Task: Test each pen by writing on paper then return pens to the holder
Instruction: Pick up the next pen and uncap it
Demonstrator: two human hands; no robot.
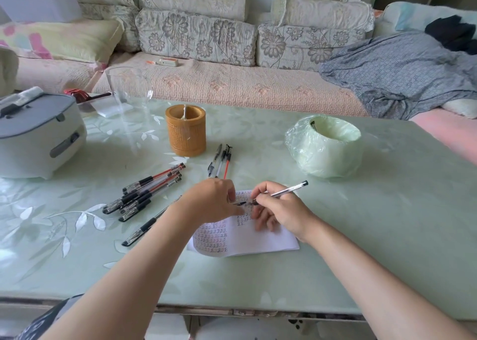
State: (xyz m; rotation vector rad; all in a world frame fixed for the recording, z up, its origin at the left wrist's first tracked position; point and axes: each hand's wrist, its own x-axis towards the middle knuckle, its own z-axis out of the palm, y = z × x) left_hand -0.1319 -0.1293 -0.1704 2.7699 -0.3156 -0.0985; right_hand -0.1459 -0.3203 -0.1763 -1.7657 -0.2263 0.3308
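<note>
My right hand (280, 210) grips a clear pen (286, 190) over the white paper (265, 240), which is covered with rows of small written marks. My left hand (213, 201) pinches a small black cap (241, 203) right at that pen's tip. The woven brown holder (186, 133) stands upright behind them with one pale stick inside. A pile of several black-gripped pens (144, 192) lies to the left of my hands. One more pen (143, 228) lies partly under my left forearm. Three pens (221, 160) lie side by side just right of the holder.
A grey and white appliance (38, 133) sits at the table's left. An empty glass vase (129, 94) stands behind the holder. A plastic-wrapped green roll (325, 146) sits at the right. A sofa with cushions runs along the far side of the green table (387, 236).
</note>
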